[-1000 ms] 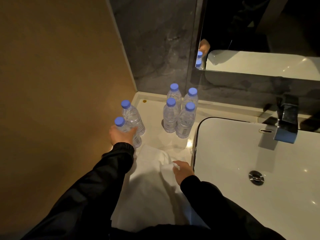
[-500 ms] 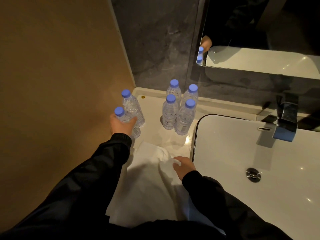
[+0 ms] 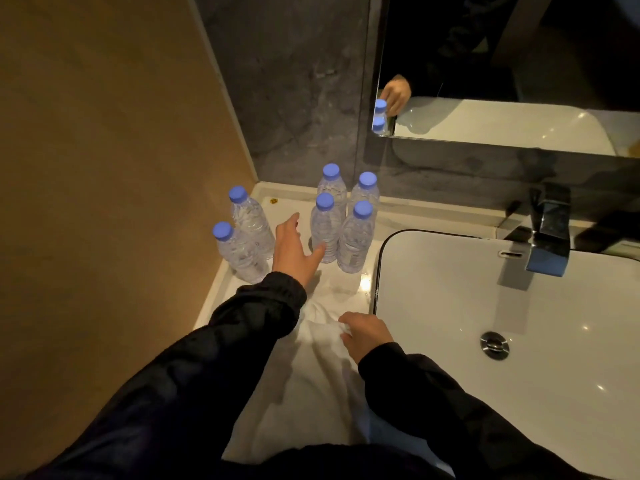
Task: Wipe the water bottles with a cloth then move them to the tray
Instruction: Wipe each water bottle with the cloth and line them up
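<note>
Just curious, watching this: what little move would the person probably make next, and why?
Probably the left hand closes on the near-left bottle of the group of four. It is open, with fingers spread, and reaches toward that bottle, while the right hand rests on the cloth, ready to wipe.

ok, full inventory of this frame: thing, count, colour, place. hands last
water bottles: six, clear with blue caps; upright on the counter, a group of four near the back wall, a pair by the left wall
cloth: one, white; spread on the counter in front of the bottles
counter: one, white; left of the sink
sink: one, white, metal drain; right
tap: one, chrome; behind the sink
mirror: one; upper right, reflects two caps and a hand
tray: none identifiable
left hand: open, between the two bottle groups
right hand: resting on the cloth, dark sleeve
</note>
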`<state>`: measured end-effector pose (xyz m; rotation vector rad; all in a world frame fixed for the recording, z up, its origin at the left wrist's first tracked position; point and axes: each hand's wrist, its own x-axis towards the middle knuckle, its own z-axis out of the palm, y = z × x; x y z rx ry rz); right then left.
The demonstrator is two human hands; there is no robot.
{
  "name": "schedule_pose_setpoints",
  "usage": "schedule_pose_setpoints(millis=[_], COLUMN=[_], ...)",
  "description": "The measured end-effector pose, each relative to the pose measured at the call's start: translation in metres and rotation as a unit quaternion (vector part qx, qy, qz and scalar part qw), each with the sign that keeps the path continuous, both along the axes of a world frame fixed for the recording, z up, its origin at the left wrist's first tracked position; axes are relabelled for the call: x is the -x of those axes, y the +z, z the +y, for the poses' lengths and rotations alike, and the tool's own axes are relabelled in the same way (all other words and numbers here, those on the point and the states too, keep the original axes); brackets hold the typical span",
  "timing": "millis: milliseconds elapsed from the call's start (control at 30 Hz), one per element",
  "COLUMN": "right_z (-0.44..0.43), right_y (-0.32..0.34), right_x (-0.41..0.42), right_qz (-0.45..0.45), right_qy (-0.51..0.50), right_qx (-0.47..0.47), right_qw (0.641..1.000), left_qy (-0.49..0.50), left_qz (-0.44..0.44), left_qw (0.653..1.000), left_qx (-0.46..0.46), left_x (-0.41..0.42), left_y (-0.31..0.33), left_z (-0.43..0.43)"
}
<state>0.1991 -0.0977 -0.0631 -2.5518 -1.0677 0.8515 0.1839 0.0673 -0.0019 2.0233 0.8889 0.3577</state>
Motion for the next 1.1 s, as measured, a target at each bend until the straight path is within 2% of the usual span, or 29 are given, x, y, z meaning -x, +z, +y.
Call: schedule_pose_setpoints(millis=[133, 233, 400, 533, 633, 733, 800, 933, 1100], right_z=[-0.002, -0.006, -0.007, -0.002, 0.003, 0.004, 0.004, 0.007, 0.013], right_y=[0.006, 0.006, -0.001, -0.005, -0.009, -0.01, -0.01, -0.01, -0.004], right_x=[-0.001, -0.004, 0.002, 0.017, 0.023, 0.023, 0.021, 0.017, 0.022], right_qz=[0.012, 0.048, 0.095, 0.163, 0.155, 0.143, 0.142, 0.139, 0.172], right_qy=[0.022, 0.007, -0.031, -0.081, -0.076, -0.102, -0.109, -0.113, -0.226], right_qx=[0.011, -0.001, -0.033, -0.046, -0.031, -0.022, -0.035, -0.061, -0.149], right_qw=[1.0, 0.999, 0.994, 0.982, 0.985, 0.984, 0.983, 0.982, 0.947], left_qy=[-0.026, -0.007, 0.048, 0.078, 0.122, 0.248, 0.298, 0.349, 0.38], left_qz=[0.018, 0.016, 0.017, -0.03, -0.037, -0.079, -0.122, -0.173, -0.145], left_qw=[0.998, 0.995, 0.993, 0.984, 0.98, 0.939, 0.91, 0.878, 0.857], left_qx=[0.054, 0.102, 0.111, 0.157, 0.156, 0.226, 0.262, 0.278, 0.316], left_x=[-0.046, -0.062, -0.05, -0.024, -0.009, 0.012, 0.04, 0.102, 0.165], left_y=[0.013, 0.011, -0.002, -0.014, -0.017, -0.009, -0.002, 0.014, 0.017], left_z=[0.01, 0.011, 0.007, -0.003, 0.003, 0.012, 0.011, 0.004, -0.009])
